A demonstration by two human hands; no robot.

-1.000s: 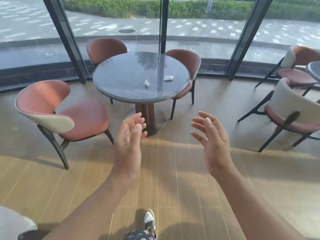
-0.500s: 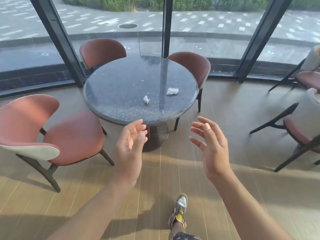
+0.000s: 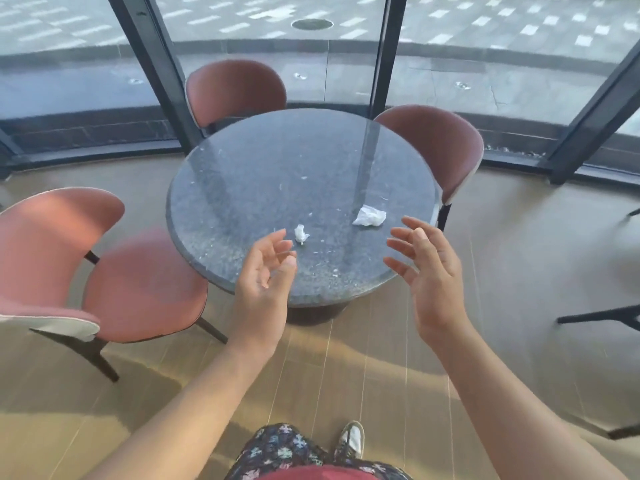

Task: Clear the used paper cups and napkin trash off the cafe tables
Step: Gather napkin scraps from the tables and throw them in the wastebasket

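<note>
A round dark stone table (image 3: 263,174) stands in front of me. Two crumpled white napkins lie on its near half: a small napkin scrap (image 3: 301,233) and a larger crumpled napkin (image 3: 369,216) to its right. My left hand (image 3: 266,271) hovers over the table's near edge, just below and left of the small scrap, fingers loosely spread and holding nothing. My right hand (image 3: 431,271) is raised at the table's near right edge, below and right of the larger napkin, palm turned inward, fingers straight. No cup is in view.
Three pink-brown chairs surround the table: one at near left (image 3: 104,271), one at the back (image 3: 235,91), one at back right (image 3: 440,147). Curved glass windows with dark frames (image 3: 156,64) stand behind. Dark chair legs (image 3: 599,317) show at the right edge.
I have walked up to the table, which now lies much closer. Both hands have moved forward over its near edge, still holding nothing.
</note>
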